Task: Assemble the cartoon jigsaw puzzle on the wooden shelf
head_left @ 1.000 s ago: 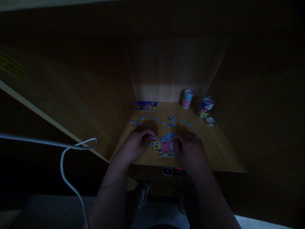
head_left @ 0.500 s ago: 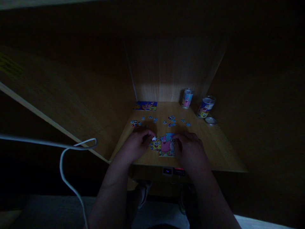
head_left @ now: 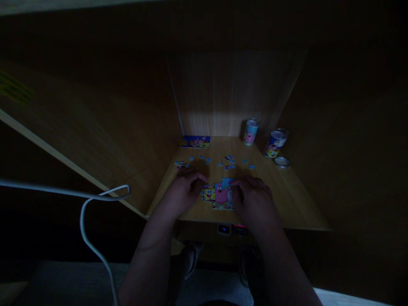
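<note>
So the half-built jigsaw puzzle (head_left: pixel 221 194) sits near the front edge of the counter (head_left: pixel 287 204), with the left hand (head_left: pixel 185 191) and right hand (head_left: pixel 251 197) curled at either side; can't tell if they're gripping a piece. Loose pieces (head_left: pixel 216 161) lie beyond, then a picture card (head_left: pixel 194 142), a cup (head_left: pixel 250 132), another cup (head_left: pixel 274 143) and a lid (head_left: pixel 282 162). Lighting's really dim, and a white cable (head_left: pixel 86 221) hangs off left.

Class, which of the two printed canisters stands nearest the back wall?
The left canister, printed with a pink character; the other canister, showing a yellow character, stands further forward near a round lid.
</note>
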Motion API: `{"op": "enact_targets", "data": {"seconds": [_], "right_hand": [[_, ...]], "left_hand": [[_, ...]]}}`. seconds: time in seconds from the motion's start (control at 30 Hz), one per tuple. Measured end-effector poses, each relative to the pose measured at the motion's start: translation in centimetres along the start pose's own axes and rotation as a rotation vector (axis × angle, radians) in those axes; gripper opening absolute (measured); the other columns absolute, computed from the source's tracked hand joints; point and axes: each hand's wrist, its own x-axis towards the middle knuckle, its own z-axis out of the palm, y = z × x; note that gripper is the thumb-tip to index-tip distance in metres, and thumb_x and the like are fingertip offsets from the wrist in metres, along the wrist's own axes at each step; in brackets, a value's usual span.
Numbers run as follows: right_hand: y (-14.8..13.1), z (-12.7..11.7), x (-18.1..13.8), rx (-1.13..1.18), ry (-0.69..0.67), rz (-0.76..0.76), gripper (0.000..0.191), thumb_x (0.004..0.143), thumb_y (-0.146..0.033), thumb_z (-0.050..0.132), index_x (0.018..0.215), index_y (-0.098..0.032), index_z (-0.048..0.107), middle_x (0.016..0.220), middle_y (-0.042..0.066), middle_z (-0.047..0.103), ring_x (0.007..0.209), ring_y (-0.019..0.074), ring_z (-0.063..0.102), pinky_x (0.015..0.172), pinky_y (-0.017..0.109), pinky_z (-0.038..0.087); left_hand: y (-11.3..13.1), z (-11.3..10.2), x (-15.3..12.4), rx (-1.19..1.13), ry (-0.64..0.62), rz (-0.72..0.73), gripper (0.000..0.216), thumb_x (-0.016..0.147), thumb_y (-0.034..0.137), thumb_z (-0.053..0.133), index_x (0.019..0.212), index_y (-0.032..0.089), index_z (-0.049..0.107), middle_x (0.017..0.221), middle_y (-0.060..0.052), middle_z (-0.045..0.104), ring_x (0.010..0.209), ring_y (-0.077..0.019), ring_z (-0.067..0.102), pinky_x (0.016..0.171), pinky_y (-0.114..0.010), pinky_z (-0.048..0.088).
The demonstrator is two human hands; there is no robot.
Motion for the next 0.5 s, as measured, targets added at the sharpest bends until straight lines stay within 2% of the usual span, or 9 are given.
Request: {"op": "enact_targets", "data": {"seconds": [0.17,0.5], "right_hand": [[-0.14,-0.14,-0.03,0.001,0.001,0.001,0.019,0.107,-0.022,0.060,0.112,-0.025,0.078,0.118,0.008,0.080,0.116,0.0298,0.066,0.102,0.044,0.045],[-0.08,-0.08,0.00,-0.005,-0.004,-0.003,0.020,0.108,-0.023,0.058,0.111,-0.025,0.078,0.117,0.009,0.079,0.116,0.0311,0.066,0.102,0.045,0.046]], "left_hand": [[-0.14,-0.15,-0.02,0.006,-0.017,0.071,0.036,0.093,-0.001,0.060,0.085,0.026,0.082,0.099,-0.003,0.079,0.101,-0.0243,0.074,0.105,-0.047,0.054],[-0.33,0.14,-0.06,0.011,-0.047,0.076,0.038,0.093,-0.001,0.060,0.086,0.028,0.084,0.101,-0.003,0.079,0.099,-0.0242,0.076,0.101,-0.046,0.058]]}}
